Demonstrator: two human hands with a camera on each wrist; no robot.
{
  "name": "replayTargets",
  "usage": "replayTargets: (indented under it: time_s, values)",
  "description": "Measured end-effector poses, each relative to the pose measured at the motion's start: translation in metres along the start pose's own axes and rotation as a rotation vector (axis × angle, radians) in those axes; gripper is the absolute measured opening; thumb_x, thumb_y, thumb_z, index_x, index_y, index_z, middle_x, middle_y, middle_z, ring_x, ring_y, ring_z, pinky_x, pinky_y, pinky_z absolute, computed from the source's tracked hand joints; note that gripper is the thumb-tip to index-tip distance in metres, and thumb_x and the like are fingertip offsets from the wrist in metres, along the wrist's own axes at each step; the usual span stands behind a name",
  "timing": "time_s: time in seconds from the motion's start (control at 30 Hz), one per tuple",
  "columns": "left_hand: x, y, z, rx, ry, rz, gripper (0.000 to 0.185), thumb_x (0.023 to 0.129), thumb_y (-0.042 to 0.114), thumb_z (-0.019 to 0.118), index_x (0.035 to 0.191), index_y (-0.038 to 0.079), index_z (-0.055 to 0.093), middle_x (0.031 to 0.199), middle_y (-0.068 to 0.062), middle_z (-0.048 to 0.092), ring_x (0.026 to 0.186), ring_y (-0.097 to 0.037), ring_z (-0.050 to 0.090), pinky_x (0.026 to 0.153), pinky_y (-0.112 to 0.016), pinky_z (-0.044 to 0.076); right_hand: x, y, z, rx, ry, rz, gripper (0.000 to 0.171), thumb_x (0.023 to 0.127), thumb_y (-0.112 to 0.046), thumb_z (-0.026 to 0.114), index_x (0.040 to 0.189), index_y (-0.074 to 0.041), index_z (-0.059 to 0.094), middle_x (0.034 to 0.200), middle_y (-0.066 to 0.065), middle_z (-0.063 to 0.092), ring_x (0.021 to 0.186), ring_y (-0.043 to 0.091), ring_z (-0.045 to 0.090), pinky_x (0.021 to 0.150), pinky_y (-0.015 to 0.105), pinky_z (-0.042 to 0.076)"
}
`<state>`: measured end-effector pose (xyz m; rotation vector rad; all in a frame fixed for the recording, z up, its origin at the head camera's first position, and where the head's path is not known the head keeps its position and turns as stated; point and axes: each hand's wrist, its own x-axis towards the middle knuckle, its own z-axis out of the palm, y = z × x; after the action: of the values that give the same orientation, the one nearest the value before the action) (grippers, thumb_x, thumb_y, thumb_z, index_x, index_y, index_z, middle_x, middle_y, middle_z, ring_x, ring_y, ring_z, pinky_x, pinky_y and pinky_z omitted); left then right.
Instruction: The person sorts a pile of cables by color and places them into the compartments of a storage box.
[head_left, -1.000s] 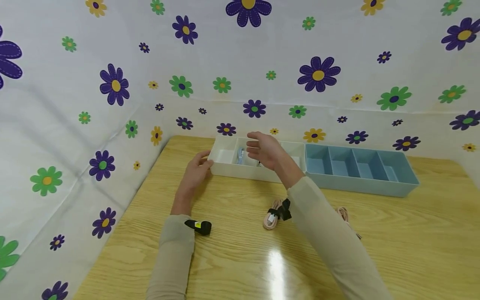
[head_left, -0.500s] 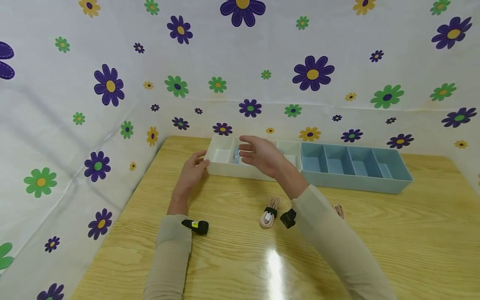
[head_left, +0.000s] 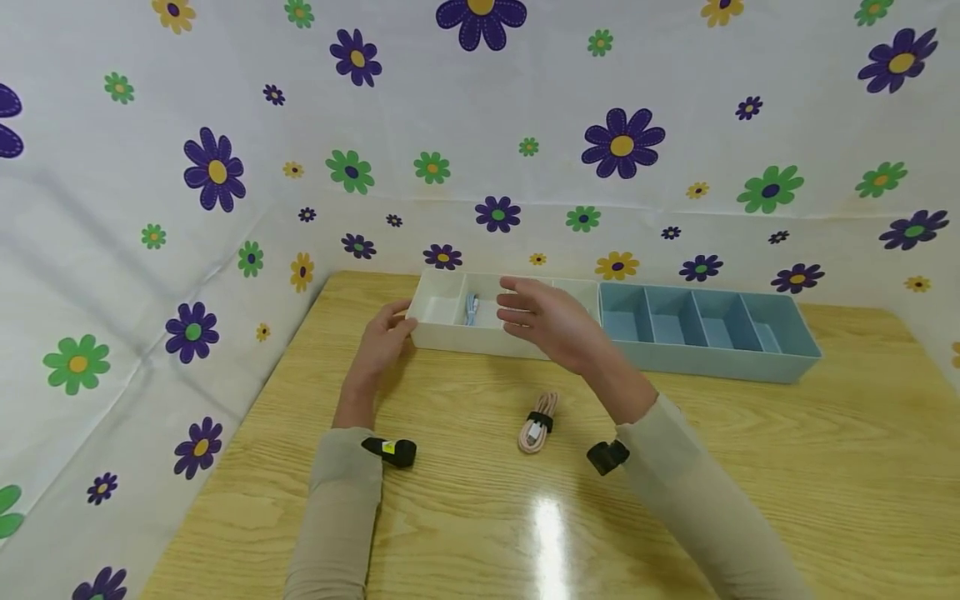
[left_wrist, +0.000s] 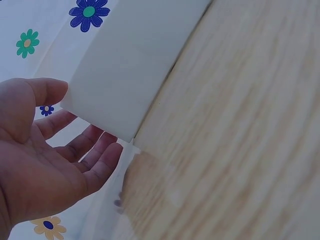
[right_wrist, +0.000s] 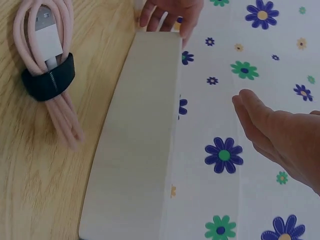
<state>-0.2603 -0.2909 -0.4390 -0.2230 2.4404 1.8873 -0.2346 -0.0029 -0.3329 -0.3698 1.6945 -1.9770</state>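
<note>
White plastic is what the left hand (head_left: 378,343) is steadying: in the head view its relaxed fingers are touching the near-left corner of the white tray (head_left: 442,335), which sits on the counter (head_left: 465,517) left of a blue tray (head_left: 720,365). The right hand (head_left: 551,321) is hovering empty, fingers straight, over the tray holding a blue cable (head_left: 471,308).

Left wrist: the open palm (left_wrist: 35,165) is cradling that corner (left_wrist: 115,85); light contact should be enough.

Right wrist: the pink cable (right_wrist: 47,75) is lying just near of the tray wall (right_wrist: 140,145), best lifted by its black strap.
</note>
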Motion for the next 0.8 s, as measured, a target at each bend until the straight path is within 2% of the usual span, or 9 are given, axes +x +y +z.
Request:
replayTargets:
  time_s: [0.27,0.43,0.47,0.67,0.7,0.8]
  values:
    - [0.000,-0.001,0.002,-0.023,-0.005,-0.005,0.048,0.105,0.025,0.048,0.152,0.016,0.040,0.142,-0.021,0.047,0.123,-0.033,0.048,0.099,-0.046,0.043,-0.035,-0.002,-0.024,0.067,-0.038,-0.056,0.057,0.110,-0.027,0.030,0.157,0.000,0.015,0.162,0.021,0.021,0.148,0.036,0.024,0.118,0.045,0.023]
    - [-0.001,0.002,0.002,0.001,-0.001,0.018,0.048,0.105,0.026,0.049,0.151,0.015,0.042,0.140,-0.021,0.049,0.121,-0.031,0.051,0.095,-0.041,0.046,-0.050,0.005,-0.034,0.045,-0.035,-0.050,0.057,0.110,-0.028,0.031,0.158,-0.001,0.015,0.162,0.019,0.022,0.147,0.035,0.027,0.117,0.045,0.025]
    - [-0.004,0.006,0.003,0.000,-0.004,0.012,0.048,0.105,0.025,0.048,0.151,0.014,0.042,0.140,-0.022,0.049,0.121,-0.032,0.050,0.096,-0.042,0.046,-0.053,0.007,-0.035,0.045,-0.036,-0.049,0.057,0.110,-0.027,0.031,0.157,-0.001,0.016,0.162,0.019,0.022,0.147,0.035,0.027,0.117,0.045,0.025]
    - [-0.004,0.005,0.004,0.000,0.003,0.008,0.047,0.105,0.024,0.048,0.150,0.014,0.042,0.139,-0.020,0.049,0.119,-0.031,0.051,0.092,-0.039,0.048,-0.069,0.015,-0.047,0.053,-0.035,-0.060,0.056,0.110,-0.024,0.031,0.157,0.001,0.015,0.161,0.022,0.021,0.147,0.038,0.025,0.118,0.044,0.026]
    - [-0.001,0.001,0.004,0.003,0.008,0.014,0.047,0.105,0.025,0.048,0.150,0.015,0.043,0.139,-0.019,0.050,0.119,-0.030,0.052,0.091,-0.038,0.048,-0.071,0.016,-0.048,0.055,-0.034,-0.061,0.056,0.110,-0.024,0.031,0.157,0.001,0.014,0.161,0.022,0.020,0.147,0.038,0.025,0.118,0.044,0.026]
    - [-0.002,0.002,0.003,0.000,0.010,0.005,0.047,0.105,0.025,0.048,0.150,0.016,0.042,0.141,-0.020,0.049,0.121,-0.031,0.051,0.095,-0.041,0.047,-0.076,0.018,-0.053,0.066,-0.029,-0.059,0.056,0.110,-0.024,0.030,0.157,0.001,0.013,0.162,0.022,0.019,0.147,0.038,0.024,0.116,0.040,0.029]
